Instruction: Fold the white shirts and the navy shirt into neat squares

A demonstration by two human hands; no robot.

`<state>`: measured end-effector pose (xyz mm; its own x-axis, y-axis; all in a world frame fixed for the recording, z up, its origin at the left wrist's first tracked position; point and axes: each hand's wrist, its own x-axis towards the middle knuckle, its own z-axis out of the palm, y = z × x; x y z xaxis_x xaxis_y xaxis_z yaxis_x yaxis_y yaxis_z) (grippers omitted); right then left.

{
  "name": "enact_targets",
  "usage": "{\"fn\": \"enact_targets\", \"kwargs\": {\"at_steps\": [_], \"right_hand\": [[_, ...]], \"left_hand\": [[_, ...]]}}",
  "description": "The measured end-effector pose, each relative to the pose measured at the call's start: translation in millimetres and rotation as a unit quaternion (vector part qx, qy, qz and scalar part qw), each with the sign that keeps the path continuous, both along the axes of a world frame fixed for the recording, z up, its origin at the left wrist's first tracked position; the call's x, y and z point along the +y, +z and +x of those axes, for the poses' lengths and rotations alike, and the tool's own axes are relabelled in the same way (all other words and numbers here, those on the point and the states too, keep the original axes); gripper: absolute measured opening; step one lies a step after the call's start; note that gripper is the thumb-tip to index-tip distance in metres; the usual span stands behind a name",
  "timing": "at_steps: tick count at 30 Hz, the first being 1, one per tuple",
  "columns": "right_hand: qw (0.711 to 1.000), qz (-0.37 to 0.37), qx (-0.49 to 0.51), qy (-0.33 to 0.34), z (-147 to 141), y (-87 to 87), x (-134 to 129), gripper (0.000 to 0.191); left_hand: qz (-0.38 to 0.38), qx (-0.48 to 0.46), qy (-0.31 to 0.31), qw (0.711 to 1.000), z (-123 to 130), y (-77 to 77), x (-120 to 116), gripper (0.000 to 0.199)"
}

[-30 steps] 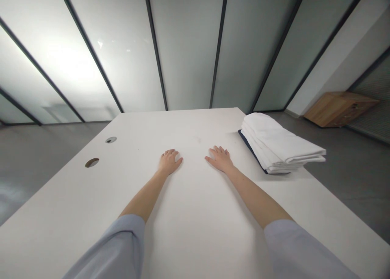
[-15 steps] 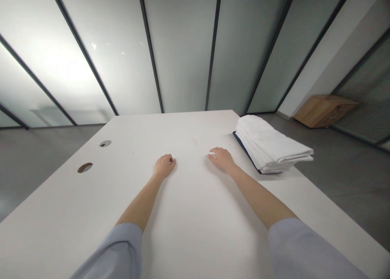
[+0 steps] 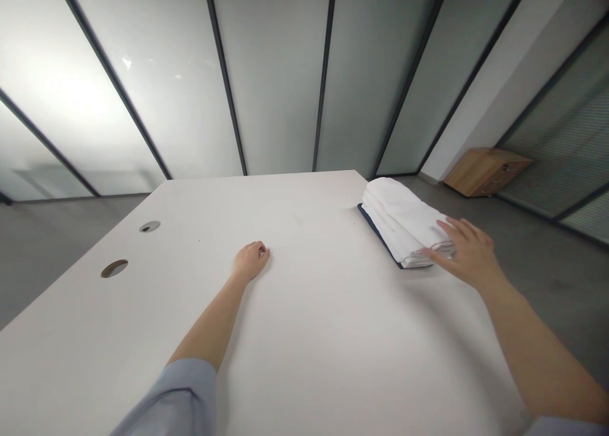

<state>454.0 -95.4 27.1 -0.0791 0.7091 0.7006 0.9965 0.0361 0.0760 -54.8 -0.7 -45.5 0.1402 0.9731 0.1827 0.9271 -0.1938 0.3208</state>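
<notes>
My left hand rests on the white table with its fingers loosely curled; I see nothing in it. At the table's right side lies a pile of folded white cloths, with a dark navy layer showing beneath its left edge. My right hand is at the near right corner of this pile, fingers spread and thumb apart. Its fingertips overlap the cloth in view; whether they touch it I cannot tell.
Two round holes pierce the tabletop at the left, a nearer open one and a farther one with a grey cover. A wooden cabinet stands on the floor at the right. Frosted glass panels rise behind the table.
My right hand has moved right from the middle of the table to the cloth pile, its fingers spreading. My left hand stays curled on the table. The view has shifted slightly right.
</notes>
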Motion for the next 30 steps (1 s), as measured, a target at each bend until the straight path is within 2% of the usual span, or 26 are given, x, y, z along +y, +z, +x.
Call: {"fn": "enact_targets", "kwargs": {"at_steps": [3,5,8,11,15,18,21,25,27,30], "right_hand": [[0.998,-0.038,-0.020,-0.044,6,-4.2,4,0.062],[0.997,-0.050,-0.023,-0.046,9,0.0,9,0.056],[0.998,-0.045,-0.023,-0.025,11,12.7,18,0.048],[0.999,-0.017,-0.017,-0.042,2,30.6,29,0.045],[0.997,0.044,-0.008,-0.056,-42,58.0,48,0.037],[0.999,0.023,-0.024,0.028,-97,65.2,56,0.035],[0.988,-0.047,-0.029,0.144,-165,44.3,54,0.034],[0.944,-0.190,-0.024,0.269,-250,-12.3,40,0.031],[0.919,-0.239,-0.023,0.311,-278,-33.3,34,0.030],[0.876,-0.252,-0.004,0.412,-292,-41.5,31,0.041]], "left_hand": [[-0.010,0.002,0.004,1.000,1,1.8,0,0.022],[-0.014,0.004,0.008,1.000,1,2.4,-1,0.022],[-0.015,0.004,0.009,1.000,1,1.9,0,0.022],[-0.012,0.000,0.003,1.000,0,1.1,0,0.023],[-0.011,-0.006,-0.002,1.000,-1,-0.3,0,0.023],[-0.016,-0.015,-0.001,1.000,0,-2.0,2,0.022],[-0.014,-0.043,0.010,0.999,0,-2.9,3,0.021],[0.019,-0.121,0.027,0.992,-1,-0.8,3,0.021],[0.040,-0.156,0.038,0.986,-1,0.4,2,0.024],[0.070,-0.175,0.038,0.981,-1,1.4,0,0.025]]}}
